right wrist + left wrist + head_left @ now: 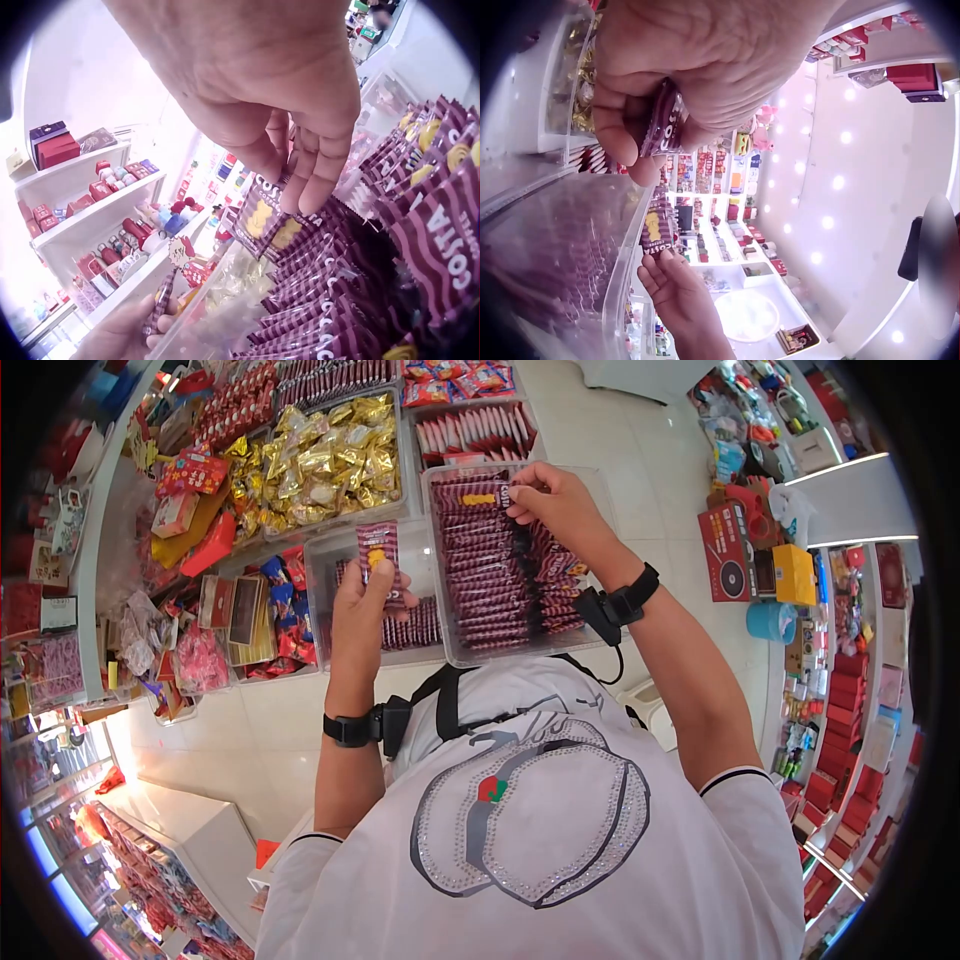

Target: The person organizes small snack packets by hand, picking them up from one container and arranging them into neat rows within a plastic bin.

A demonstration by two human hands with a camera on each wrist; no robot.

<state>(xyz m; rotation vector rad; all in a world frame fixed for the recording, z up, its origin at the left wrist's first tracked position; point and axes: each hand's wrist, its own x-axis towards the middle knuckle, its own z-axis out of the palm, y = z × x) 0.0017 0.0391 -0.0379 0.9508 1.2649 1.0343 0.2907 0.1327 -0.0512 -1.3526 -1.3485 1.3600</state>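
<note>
A purple striped snack packet [377, 538] marked with a yellow figure stands upright in my left hand [362, 600], thumb across its front. My right hand [560, 505] pinches the end of another such packet [480, 498] at the far end of a clear plastic box [437, 575]. In the right wrist view, yellow bear shapes show on the packet [262, 217] under my fingertips. Packed rows of matching packets [485, 580] fill the box, with a dark gap between the two rows. My left hand is over a lower clear bin, partly filled with the same packets [412, 628].
Beyond the box are a bin of gold-wrapped sweets [335, 460] and a bin of red-and-white packets [475, 435]. Red envelopes [210, 545] and bagged goods lie at the left. Stocked shelves and a yellow box [793, 575] stand across the aisle at the right.
</note>
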